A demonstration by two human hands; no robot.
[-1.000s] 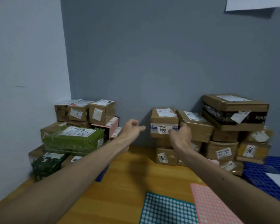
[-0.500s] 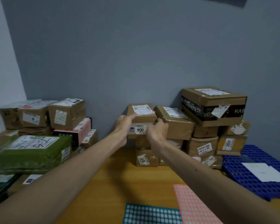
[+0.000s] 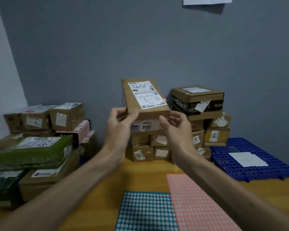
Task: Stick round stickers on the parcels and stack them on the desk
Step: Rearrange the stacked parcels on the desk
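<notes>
- One parcel (image 3: 145, 99), a long brown cardboard box, is held in the air at the centre, in front of the heaped boxes. It is tilted so its top faces the camera. One white shipping label covers most of that top, with "3-3" handwritten on it.
- Two bare hands hold it. The left hand (image 3: 118, 129) grips the near left corner, with the thumb on the near face and the fingers curled round the side.
- The right hand (image 3: 175, 125) grips the near right corner, with the thumb on the near face and the fingers curled behind.
- Between the hands, one white tag (image 3: 147, 127) reads "004". It cannot be told whether it belongs to the held parcel or to a box beneath.
- Two sticker sheets lie flat on the wooden desk (image 3: 97, 179) with their edges meeting. One is a teal sheet (image 3: 145, 212) and one a pink sheet (image 3: 195, 204). Each carries a tight grid of small pale round dots.
- The left heap holds one green parcel (image 3: 32, 152) in shiny plastic wrap, one pink box (image 3: 83, 132) and three brown cartons (image 3: 35, 120) in a row on top.
- The right heap is small brown cartons topped by one big box (image 3: 197, 99) banded with black printed tape.
- One blue plastic mat (image 3: 260, 170), pierced with round holes, lies at the right with one white paper (image 3: 247, 159) on it.
</notes>
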